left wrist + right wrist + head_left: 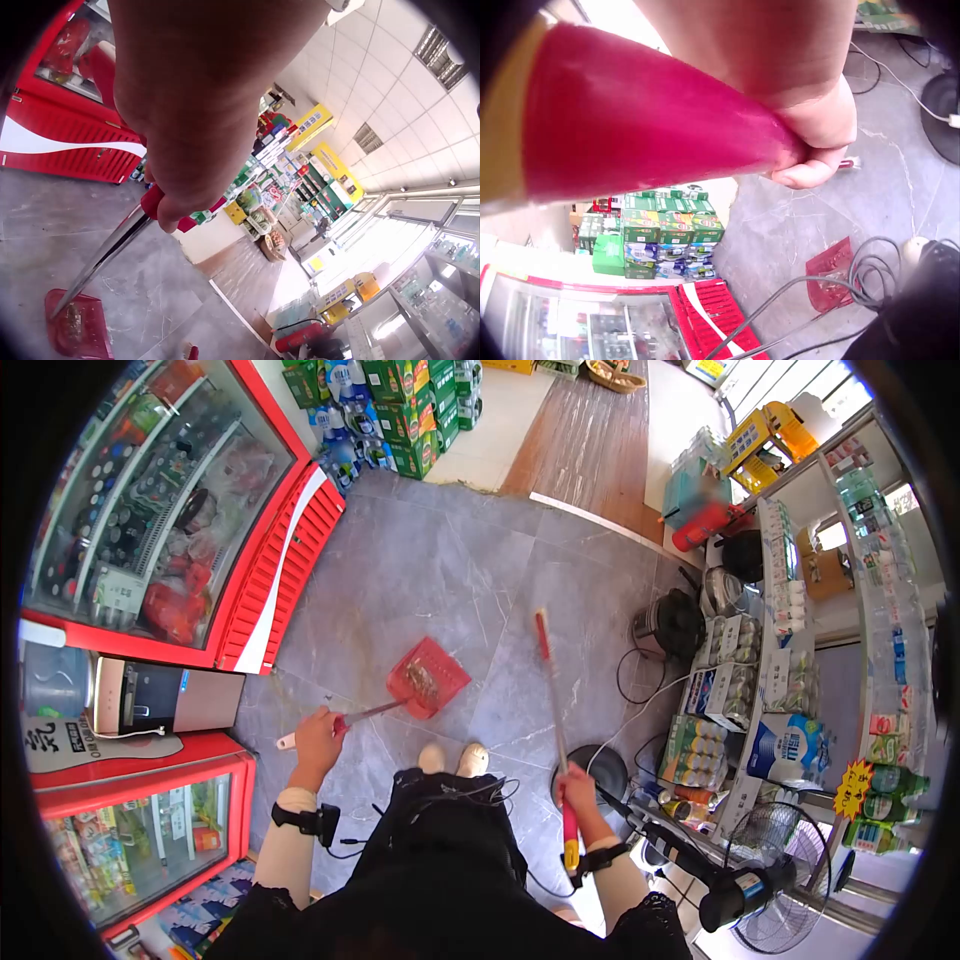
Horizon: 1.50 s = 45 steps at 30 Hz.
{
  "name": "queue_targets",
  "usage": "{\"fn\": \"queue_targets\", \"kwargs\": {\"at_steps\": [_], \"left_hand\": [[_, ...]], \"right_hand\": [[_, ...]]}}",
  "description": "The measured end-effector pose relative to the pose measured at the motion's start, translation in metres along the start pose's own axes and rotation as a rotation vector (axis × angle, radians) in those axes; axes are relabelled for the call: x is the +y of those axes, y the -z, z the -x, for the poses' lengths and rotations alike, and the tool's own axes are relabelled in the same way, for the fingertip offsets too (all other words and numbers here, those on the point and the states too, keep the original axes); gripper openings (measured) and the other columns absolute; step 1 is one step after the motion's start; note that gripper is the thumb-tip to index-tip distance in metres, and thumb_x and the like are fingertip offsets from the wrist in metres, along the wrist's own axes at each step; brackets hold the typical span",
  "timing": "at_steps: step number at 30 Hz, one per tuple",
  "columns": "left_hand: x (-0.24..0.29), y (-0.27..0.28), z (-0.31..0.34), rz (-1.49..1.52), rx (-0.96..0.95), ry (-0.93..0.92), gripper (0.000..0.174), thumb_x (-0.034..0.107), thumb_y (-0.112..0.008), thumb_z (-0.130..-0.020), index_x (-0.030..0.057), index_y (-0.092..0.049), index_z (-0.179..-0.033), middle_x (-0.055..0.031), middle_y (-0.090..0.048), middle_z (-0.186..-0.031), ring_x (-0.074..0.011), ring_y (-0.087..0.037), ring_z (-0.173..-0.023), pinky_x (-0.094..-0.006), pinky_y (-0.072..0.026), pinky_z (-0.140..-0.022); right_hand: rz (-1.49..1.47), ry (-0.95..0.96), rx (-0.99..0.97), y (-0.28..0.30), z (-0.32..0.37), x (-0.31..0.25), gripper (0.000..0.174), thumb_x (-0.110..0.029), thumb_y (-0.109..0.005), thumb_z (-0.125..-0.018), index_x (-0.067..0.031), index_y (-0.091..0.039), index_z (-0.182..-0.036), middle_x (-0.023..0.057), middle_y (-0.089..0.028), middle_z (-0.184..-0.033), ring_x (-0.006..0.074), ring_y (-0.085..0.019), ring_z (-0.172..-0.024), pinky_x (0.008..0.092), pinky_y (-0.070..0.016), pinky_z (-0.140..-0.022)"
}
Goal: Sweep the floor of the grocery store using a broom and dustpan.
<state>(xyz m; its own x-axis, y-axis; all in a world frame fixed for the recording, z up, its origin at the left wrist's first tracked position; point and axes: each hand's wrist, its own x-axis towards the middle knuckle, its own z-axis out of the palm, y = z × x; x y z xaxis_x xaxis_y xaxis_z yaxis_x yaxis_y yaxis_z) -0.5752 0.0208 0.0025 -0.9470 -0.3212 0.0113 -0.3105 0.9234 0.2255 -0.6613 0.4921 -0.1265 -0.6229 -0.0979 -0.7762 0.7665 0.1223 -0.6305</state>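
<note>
Against grey tiled floor (430, 545), left of centre, we see the red dustpan (446, 664), its handle (376, 711) gripped by the nearer left hand (318, 747); the right hand (578, 790) clasps the broom (554, 695), shaft near-vertical, bristles (541, 613) apart, upper right of the dustpan.

A red, metal-shafted dustpan (443, 664) containing debris (421, 682) is left of a slender red-handled broom (554, 710), well apart.
</note>
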Motion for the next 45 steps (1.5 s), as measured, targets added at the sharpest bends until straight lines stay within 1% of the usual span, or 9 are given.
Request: {"fn": "queue_targets", "kwargs": {"at_steps": [5,10,11,12,15,26,34,42,45], "left_hand": [[0.027,-0.016,-0.078,0.063,0.006,-0.036,0.018,0.014,-0.073,-0.064,0.0094,-0.063,-0.079,-0.0045,-0.056,-0.073,-0.0254,-0.055,-0.065,-0.0373,-0.0401,-0.059],[0.049,-0.034,-0.16,0.073,0.007,-0.107,0.017,0.013,-0.072,-0.065,0.0097,-0.064,-0.079,-0.0038,-0.056,-0.073,-0.0243,-0.055,-0.064,-0.0363,-0.0397,-0.059],[0.053,-0.037,-0.176,0.074,-0.007,-0.111,0.015,0.014,-0.07,-0.066,0.0094,-0.062,-0.079,-0.0042,-0.054,-0.072,-0.0244,-0.055,-0.066,-0.0366,-0.0394,-0.061],[0.058,-0.04,-0.194,0.079,-0.018,-0.113,0.013,0.014,-0.068,-0.067,0.0091,-0.061,-0.078,-0.0047,-0.053,-0.072,-0.0245,-0.054,-0.067,-0.0369,-0.0391,-0.062],[0.074,-0.041,-0.251,0.084,-0.026,-0.15,0.011,0.013,-0.066,-0.068,0.0093,-0.06,-0.076,-0.0048,-0.052,-0.072,-0.0243,-0.055,-0.068,-0.037,-0.0391,-0.063],[0.14,-0.041,-0.417,0.096,-0.065,-0.203,0.009,0.012,-0.065,-0.068,0.0102,-0.06,-0.076,-0.0047,-0.051,-0.071,-0.0238,-0.055,-0.069,-0.0372,-0.0385,-0.063],[0.222,-0.053,-0.533,0.053,-0.037,-0.142,0.013,0.014,-0.067,-0.066,0.011,-0.062,-0.077,-0.0047,-0.052,-0.071,-0.0237,-0.056,-0.069,-0.037,-0.0383,-0.063],[0.302,-0.07,-0.648,0.036,-0.015,-0.033,0.014,0.015,-0.068,-0.065,0.0105,-0.062,-0.077,-0.0046,-0.053,-0.07,-0.0239,-0.056,-0.069,-0.0365,-0.039,-0.063],[0.312,-0.064,-0.673,0.048,0.016,0.086,0.015,0.015,-0.07,-0.065,0.0104,-0.062,-0.077,-0.0039,-0.053,-0.071,-0.0236,-0.056,-0.068,-0.0359,-0.0395,-0.063]], "right_hand": [[0.284,0.062,0.107,0.028,-0.1,-0.085,0.012,-0.002,-0.047,-0.079,-0.0067,-0.046,-0.09,0.0054,-0.044,-0.053,0.0178,-0.045,-0.037,0.0318,-0.0382,-0.032],[0.76,0.43,-0.26,0.037,-0.256,-0.007,0.015,-0.002,-0.049,-0.077,-0.0062,-0.047,-0.091,0.0071,-0.049,-0.056,0.0196,-0.05,-0.043,0.0361,-0.042,-0.037],[0.25,-0.006,-0.073,-0.016,-0.189,-0.073,0.015,-0.003,-0.05,-0.077,-0.0065,-0.047,-0.091,0.0078,-0.05,-0.057,0.0206,-0.051,-0.044,0.0363,-0.0417,-0.037],[0.571,0.085,-0.218,-0.024,-0.197,-0.054,0.017,-0.001,-0.049,-0.078,-0.0073,-0.046,-0.093,0.0073,-0.049,-0.057,0.0208,-0.051,-0.045,0.0359,-0.0416,-0.037],[-0.128,-0.353,-0.211,-0.075,-0.137,-0.172,0.043,0.004,-0.049,-0.077,-0.0101,-0.043,-0.117,0.0029,-0.043,-0.057,0.0152,-0.044,-0.042,0.0294,-0.0389,-0.037],[-0.202,-0.207,-0.064,0.063,-0.25,-0.376,0.052,-0.001,-0.052,-0.082,-0.0147,-0.037,-0.13,0.0025,-0.044,-0.059,0.0117,-0.041,-0.043,0.0272,-0.0341,-0.037],[0.011,-0.126,-0.001,0.104,-0.424,-0.474,0.003,-0.004,-0.043,-0.084,-0.007,-0.043,-0.082,0.0088,-0.047,-0.056,0.0216,-0.047,-0.042,0.0355,-0.0403,-0.036],[0.012,-0.451,-0.395,0.106,-0.441,-0.561,0.066,0.001,-0.053,-0.08,-0.0154,-0.027,-0.139,0.0054,-0.048,-0.06,0.0155,-0.045,-0.044,0.0289,-0.0368,-0.038],[0.066,-0.374,-0.368,0.138,-0.458,-0.629,0.058,0.001,-0.054,-0.08,-0.0115,-0.036,-0.133,0.0059,-0.049,-0.061,0.0153,-0.045,-0.044,0.0293,-0.0377,-0.039]]}}
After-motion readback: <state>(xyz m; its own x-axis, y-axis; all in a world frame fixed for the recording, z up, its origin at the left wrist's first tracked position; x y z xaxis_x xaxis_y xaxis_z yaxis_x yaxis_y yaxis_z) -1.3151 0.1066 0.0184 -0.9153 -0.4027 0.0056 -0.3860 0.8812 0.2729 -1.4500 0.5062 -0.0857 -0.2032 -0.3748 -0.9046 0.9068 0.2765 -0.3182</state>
